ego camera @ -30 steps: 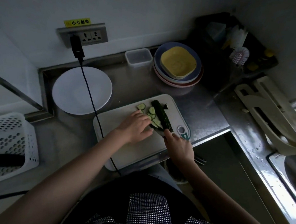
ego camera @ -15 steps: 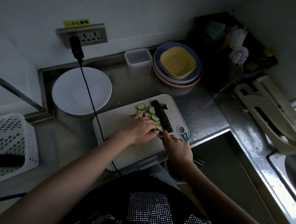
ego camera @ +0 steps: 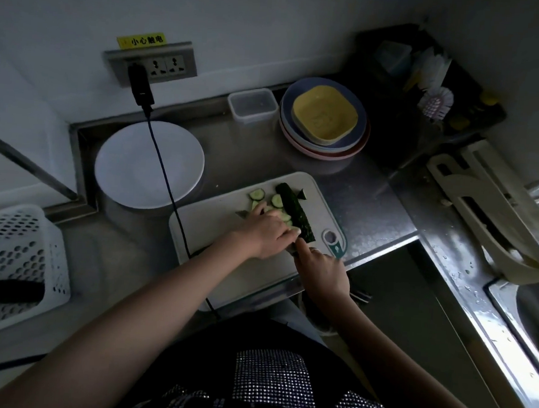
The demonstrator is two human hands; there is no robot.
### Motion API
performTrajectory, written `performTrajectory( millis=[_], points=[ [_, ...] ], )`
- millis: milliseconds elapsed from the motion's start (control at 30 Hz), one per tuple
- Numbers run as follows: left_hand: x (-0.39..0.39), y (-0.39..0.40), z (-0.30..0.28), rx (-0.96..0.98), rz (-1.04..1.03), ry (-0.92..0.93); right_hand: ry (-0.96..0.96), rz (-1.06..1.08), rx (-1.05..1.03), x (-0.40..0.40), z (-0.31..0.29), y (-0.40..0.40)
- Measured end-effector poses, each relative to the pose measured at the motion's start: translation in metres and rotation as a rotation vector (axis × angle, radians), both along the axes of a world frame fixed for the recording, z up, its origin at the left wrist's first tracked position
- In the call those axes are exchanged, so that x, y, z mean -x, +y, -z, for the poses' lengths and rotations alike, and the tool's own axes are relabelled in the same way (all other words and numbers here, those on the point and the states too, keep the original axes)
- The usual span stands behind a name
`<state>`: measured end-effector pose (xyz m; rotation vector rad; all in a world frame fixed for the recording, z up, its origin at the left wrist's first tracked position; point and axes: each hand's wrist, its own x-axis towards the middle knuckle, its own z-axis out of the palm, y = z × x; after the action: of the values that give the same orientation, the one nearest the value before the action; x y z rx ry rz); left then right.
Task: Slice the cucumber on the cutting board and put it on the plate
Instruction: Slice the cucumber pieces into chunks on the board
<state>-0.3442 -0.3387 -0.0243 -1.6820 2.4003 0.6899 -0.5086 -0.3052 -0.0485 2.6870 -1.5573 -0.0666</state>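
Cucumber (ego camera: 295, 212) lying diagonally on cutting board (ego camera: 216, 232) — left hand (ego camera: 268, 232) pressing beside it; right hand (ego camera: 321, 271) apparently gripping knife, blade hidden.

two hands (ego camera: 268, 232), one cucumber (ego camera: 296, 210), one white plate (ego camera: 149, 166)

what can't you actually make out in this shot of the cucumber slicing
All in the head view:
- Knife: only a sliver shows between the left hand and right hand; both hide it.
- Slices under the left hand: covered, so no count.
- Cucumber near end: blocked by the fingers.
- Dark object in the white basket: cut off by the left edge and too dim to identify.
- Items in the corner rack: too dark.
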Motion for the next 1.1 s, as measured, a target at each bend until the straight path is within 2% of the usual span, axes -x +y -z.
performTrajectory(
  millis=[100, 167, 267, 333, 467, 600, 800, 1100],
  points=[
    [-0.002, -0.002, 0.000, 0.013, 0.034, 0.031, 0.006, 0.016, -0.060, -0.002, -0.003, 0.003],
    [-0.009, 0.004, 0.001, 0.208, -0.015, 0.174, -0.054, 0.053, -0.084, -0.001, -0.003, 0.004],
    [-0.028, 0.026, 0.010, 0.647, -0.245, 0.401, -0.132, 0.167, -0.172, 0.000, -0.006, 0.006],
    [-0.044, 0.045, 0.021, 0.730, -0.345, 0.407, -0.210, 0.226, -0.203, -0.003, -0.006, 0.008],
    [-0.069, 0.074, 0.054, 0.644, -0.207, 0.218, -0.378, 0.228, -0.290, -0.025, -0.010, 0.017],
    [-0.073, 0.086, 0.067, 0.595, -0.105, 0.091, -0.370, 0.153, -0.369, -0.046, -0.010, 0.026],
    [-0.072, 0.087, 0.067, 0.596, -0.074, 0.080, -0.205, 0.005, -0.415, -0.053, -0.008, 0.035],
    [-0.075, 0.093, 0.071, 0.444, -0.091, 0.104, -0.084, -0.064, -0.439, -0.056, -0.011, 0.035]
  ],
)
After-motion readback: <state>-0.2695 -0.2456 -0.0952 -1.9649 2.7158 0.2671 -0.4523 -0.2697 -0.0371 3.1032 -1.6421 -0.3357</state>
